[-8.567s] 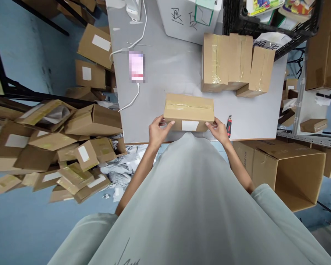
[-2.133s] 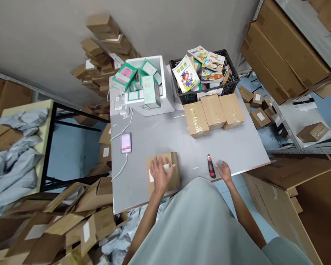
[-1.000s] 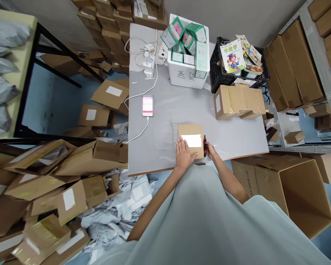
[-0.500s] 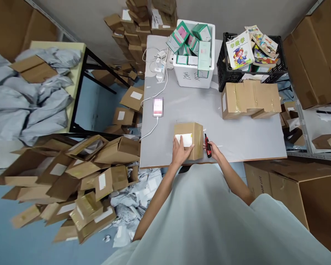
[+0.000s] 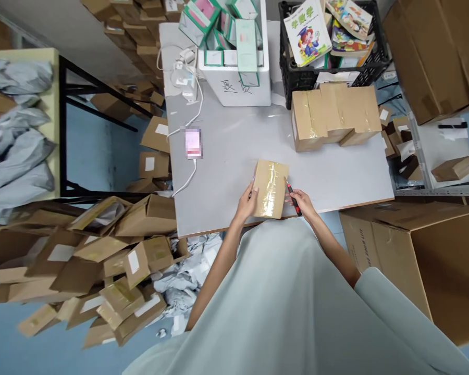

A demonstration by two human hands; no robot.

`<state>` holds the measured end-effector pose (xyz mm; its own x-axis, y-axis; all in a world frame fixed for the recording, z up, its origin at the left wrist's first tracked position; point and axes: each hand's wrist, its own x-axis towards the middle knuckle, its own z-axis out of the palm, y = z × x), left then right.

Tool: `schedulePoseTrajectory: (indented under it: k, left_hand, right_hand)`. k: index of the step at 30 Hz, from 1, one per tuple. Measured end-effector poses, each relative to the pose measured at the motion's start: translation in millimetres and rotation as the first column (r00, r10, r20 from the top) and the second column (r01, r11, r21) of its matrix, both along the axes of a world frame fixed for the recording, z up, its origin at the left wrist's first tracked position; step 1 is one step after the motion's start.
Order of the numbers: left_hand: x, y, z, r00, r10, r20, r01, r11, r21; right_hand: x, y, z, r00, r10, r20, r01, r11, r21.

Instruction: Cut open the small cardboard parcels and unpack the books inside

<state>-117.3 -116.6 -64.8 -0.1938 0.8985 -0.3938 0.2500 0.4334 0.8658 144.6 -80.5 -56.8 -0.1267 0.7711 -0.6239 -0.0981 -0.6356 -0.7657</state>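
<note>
A brown cardboard box (image 5: 271,190) is at the table's front edge, its face with shiny clear tape turned up. My left hand (image 5: 246,202) grips the box's left side, with some fingers hidden behind it. In my right hand (image 5: 304,203) is a red and black box cutter (image 5: 294,199), its tip pointing up and left by the box's right edge. Whether the blade touches the cardboard I cannot tell.
Three taped boxes (image 5: 336,117) stand at the table's (image 5: 230,140) back right, before a black crate (image 5: 289,86) of books. A white bin (image 5: 246,94) holds green-white cartons. A phone (image 5: 193,144) lies left on its cable. Opened boxes (image 5: 148,255) pile up at lower left.
My right hand has picked up the box cutter from the table. The box has been turned, so its white label has gone from view and a taped face is up.
</note>
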Motion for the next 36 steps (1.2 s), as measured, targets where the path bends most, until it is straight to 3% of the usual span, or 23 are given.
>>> schedulePoseTrajectory:
  k: [3,6,10,14,17,19,21,24,28,32,36]
  left_hand:
    - [-3,24,-1.6,0.994,-0.104,-0.027,0.105,0.992,0.073]
    - [-3,39,0.5,0.982,-0.176,-0.066,0.18,0.982,0.06]
    - [7,25,11.9,0.966,-0.147,-0.214,0.16,0.986,0.046]
    - [26,-26,22.1,0.942,0.052,-0.333,-0.045,0.999,0.029]
    - [42,-60,24.2,0.933,0.137,-0.332,-0.182,0.978,-0.106]
    - [49,-72,25.1,0.947,0.127,-0.293,-0.198,0.953,-0.228]
    - [52,-73,26.8,0.969,0.062,-0.241,-0.133,0.947,-0.294]
    - [48,-62,29.2,0.97,-0.005,-0.242,-0.066,0.957,-0.283]
    - [34,-34,26.1,0.96,0.019,-0.28,-0.097,0.959,-0.266]
    - [23,-8,12.8,0.985,0.04,-0.166,-0.054,0.996,-0.078]
    - [22,0,-6.9,0.998,0.052,-0.017,-0.051,0.994,0.095]
  right_hand:
    - [11,8,12.2,0.996,-0.041,0.083,0.028,0.988,0.155]
    - [19,35,27.8,0.969,-0.118,0.219,0.029,0.929,0.37]
    - [16,90,50.2,0.9,-0.046,0.434,-0.217,0.814,0.538]
    - [1,134,57.5,0.71,0.069,0.701,-0.551,0.674,0.492]
    - [-15,149,49.3,0.56,0.16,0.813,-0.71,0.598,0.372]
    - [-23,151,41.1,0.484,0.206,0.85,-0.77,0.563,0.301]
    - [-28,147,33.8,0.429,0.24,0.871,-0.802,0.544,0.245]
    - [-26,136,26.7,0.39,0.242,0.888,-0.799,0.568,0.197]
    - [-10,115,23.1,0.395,0.175,0.902,-0.715,0.675,0.182]
    - [14,82,23.1,0.396,0.114,0.911,-0.603,0.78,0.165]
    - [43,44,28.4,0.433,0.104,0.896,-0.544,0.823,0.167]
